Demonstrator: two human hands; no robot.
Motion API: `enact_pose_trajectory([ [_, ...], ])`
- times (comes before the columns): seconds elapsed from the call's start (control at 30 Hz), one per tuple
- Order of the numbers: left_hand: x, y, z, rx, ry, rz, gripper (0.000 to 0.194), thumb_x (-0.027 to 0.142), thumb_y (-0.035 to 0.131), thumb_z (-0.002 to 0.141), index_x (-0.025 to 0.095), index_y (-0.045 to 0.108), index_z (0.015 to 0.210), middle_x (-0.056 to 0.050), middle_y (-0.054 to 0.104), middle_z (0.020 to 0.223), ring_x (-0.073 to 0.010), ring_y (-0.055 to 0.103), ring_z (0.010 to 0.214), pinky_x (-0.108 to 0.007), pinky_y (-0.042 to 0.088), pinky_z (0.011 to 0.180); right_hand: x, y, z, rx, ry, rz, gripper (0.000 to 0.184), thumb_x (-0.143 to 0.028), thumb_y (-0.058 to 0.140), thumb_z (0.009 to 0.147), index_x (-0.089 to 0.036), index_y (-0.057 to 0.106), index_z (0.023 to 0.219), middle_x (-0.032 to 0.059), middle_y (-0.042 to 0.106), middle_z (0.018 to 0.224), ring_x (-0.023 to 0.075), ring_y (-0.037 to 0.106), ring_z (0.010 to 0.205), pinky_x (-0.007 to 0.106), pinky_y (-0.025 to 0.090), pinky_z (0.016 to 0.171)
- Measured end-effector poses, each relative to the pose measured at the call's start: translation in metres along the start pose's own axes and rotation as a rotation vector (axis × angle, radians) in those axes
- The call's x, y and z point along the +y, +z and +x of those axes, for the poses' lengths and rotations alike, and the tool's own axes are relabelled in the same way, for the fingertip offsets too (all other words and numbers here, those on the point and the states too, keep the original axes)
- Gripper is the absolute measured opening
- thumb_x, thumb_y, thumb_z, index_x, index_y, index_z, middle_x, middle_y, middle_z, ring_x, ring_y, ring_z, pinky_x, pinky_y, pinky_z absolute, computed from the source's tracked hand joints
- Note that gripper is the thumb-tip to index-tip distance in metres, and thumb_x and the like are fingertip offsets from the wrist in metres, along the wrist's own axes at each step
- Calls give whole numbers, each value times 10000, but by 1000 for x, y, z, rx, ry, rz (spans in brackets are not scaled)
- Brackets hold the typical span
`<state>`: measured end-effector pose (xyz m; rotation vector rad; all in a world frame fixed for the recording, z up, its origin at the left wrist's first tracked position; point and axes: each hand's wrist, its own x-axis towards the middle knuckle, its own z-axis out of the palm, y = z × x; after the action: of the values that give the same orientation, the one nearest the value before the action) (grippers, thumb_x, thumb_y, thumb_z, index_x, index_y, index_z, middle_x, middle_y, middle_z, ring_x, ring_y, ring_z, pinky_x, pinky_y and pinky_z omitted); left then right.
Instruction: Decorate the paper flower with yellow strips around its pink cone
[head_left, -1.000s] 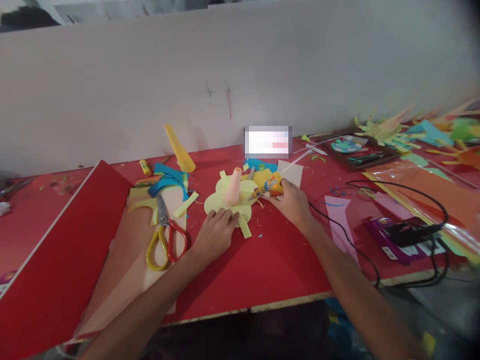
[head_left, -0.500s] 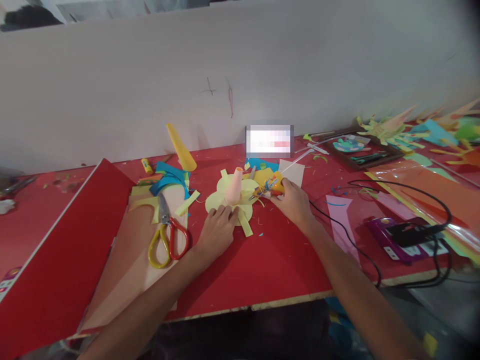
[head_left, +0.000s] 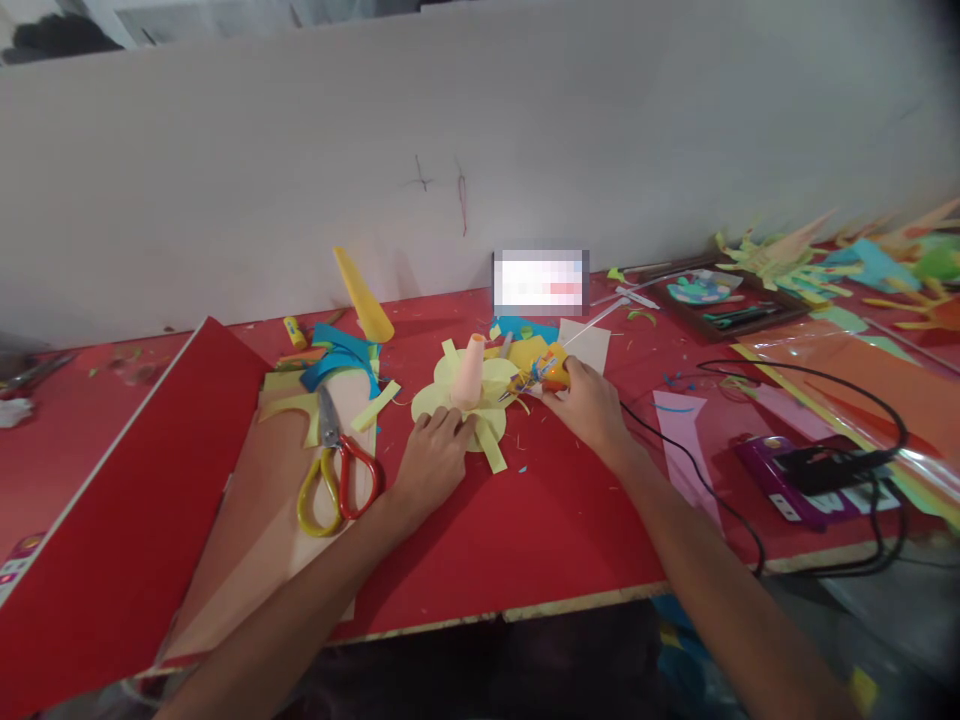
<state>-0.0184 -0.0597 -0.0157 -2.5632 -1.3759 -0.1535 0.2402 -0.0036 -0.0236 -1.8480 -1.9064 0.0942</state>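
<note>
A pale yellow paper flower (head_left: pixel 432 402) lies flat on the red table, and a peach paper cone (head_left: pixel 469 375) stands upright at its middle. My left hand (head_left: pixel 435 450) is closed, with its bent fingers on the flower's near side, close to the cone's base. My right hand (head_left: pixel 589 405) is wrapped round a yellow hot glue gun (head_left: pixel 553 368), whose nozzle points left at the flower's right edge. A clear glue stick (head_left: pixel 596 322) juts from its back. Pale yellow paper strips (head_left: pixel 492 453) stick out from the flower. My left fingertips are partly hidden.
Scissors (head_left: pixel 330 470) with yellow and red handles lie on peach paper at left, beside a tilted red board (head_left: pixel 142 500). A yellow paper cone (head_left: pixel 364 300) stands behind. At right are a black cord (head_left: pixel 690 465), a purple power strip (head_left: pixel 772 480) and a brown tray (head_left: pixel 720 325).
</note>
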Motion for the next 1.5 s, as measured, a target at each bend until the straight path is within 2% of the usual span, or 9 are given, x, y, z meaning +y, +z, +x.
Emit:
enact_pose_trajectory([
  [0.17, -3, -2, -2, 51, -20, -80, 391, 44, 478, 898, 169, 663, 1219, -118, 661, 1022, -279, 593, 983, -428, 484, 826, -1, -2, -1, 5, 11, -3, 239, -343, 653, 862, -197, 555, 1024, 113, 713, 1005, 284, 653, 911, 308, 335, 637],
  [0.37, -28, -22, 20, 378, -299, -628, 298, 168, 503, 972, 205, 627, 1241, -98, 656, 1189, -207, 627, 1050, -337, 546, 864, 4, -4, 1, 95, 134, 15, 249, -363, 620, 871, -193, 556, 1041, 114, 715, 980, 281, 649, 849, 314, 312, 623],
  [0.47, -38, -36, 46, 278, -235, -809, 440, 278, 618, 938, 222, 562, 1370, -101, 655, 1323, -235, 633, 1179, -358, 540, 941, 9, -2, 4, 109, 165, 26, 259, -382, 606, 873, -193, 552, 1041, 112, 714, 962, 283, 645, 840, 313, 306, 620],
  [0.63, -40, -54, 76, 159, -238, -812, 260, 244, 632, 922, 197, 701, 1168, -44, 764, 1014, -220, 705, 925, -340, 536, 828, 12, -2, 6, 131, 165, 75, 259, -394, 605, 865, -202, 545, 1029, 106, 711, 947, 274, 641, 825, 313, 327, 638],
  [0.83, -41, -68, 78, 455, -324, -849, 224, 284, 729, 875, 183, 679, 1069, -52, 739, 1031, -187, 686, 925, -334, 547, 842, 13, -5, 7, 220, 205, 209, 282, -472, 609, 854, -217, 533, 944, 54, 656, 783, 249, 604, 719, 326, 360, 647],
  [1.07, -39, -43, 80, 615, -391, -769, 264, 323, 784, 840, 191, 579, 941, -13, 615, 934, -164, 618, 826, -312, 516, 729, 12, -7, 7, 323, 247, 437, 343, -527, 654, 794, -225, 525, 892, 4, 608, 716, 208, 562, 648, 315, 382, 634],
  [1.3, -35, -12, 81, 477, -334, -766, 280, 355, 752, 865, 187, 569, 995, -45, 612, 976, -178, 589, 850, -324, 501, 761, 10, 1, 6, 238, 161, 406, 330, -511, 662, 795, -235, 499, 873, 21, 623, 749, 205, 557, 657, 301, 378, 619],
  [1.4, -50, -8, 71, 448, -286, -730, 279, 390, 633, 946, 185, 569, 1125, -75, 627, 1051, -191, 608, 920, -338, 508, 825, 9, 3, 5, 214, 123, 376, 317, -495, 659, 805, -240, 482, 868, 6, 597, 715, 202, 548, 646, 296, 365, 612],
  [1.5, -78, -15, 49, 401, -375, -613, 226, 367, 469, 1016, 189, 584, 1093, -81, 662, 1028, -202, 627, 946, -331, 495, 842, 8, 2, 4, 211, 122, 374, 312, -488, 655, 816, -240, 475, 874, -1, 588, 703, 201, 552, 646, 295, 363, 612],
])
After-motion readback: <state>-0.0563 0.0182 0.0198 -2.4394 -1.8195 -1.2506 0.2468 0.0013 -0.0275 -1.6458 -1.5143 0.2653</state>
